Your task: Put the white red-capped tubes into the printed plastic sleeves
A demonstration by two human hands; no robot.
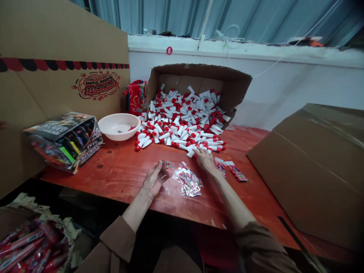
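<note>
My left hand (153,179) pinches a small multicoloured printed sachet (167,164) at its edge, thumb and forefinger closed on it. Just right of it lies a loose pile of shiny printed sachets (187,181) on the red table. My right hand (205,160) reaches to the near edge of a heap of white tubes with red caps (182,129); its fingers are spread and touch the tubes. A white tube end (191,153) shows beside its fingertips. To the right of that wrist lie a few sachets with white ends showing (238,173).
The heap spills from a tipped cardboard box (241,87). Left of it stand a pink bowl (113,133), a red pouch (137,97) and a display carton (66,142). A large carton (313,170) borders the right side. At lower left sits a sack of red wrapped items (34,246).
</note>
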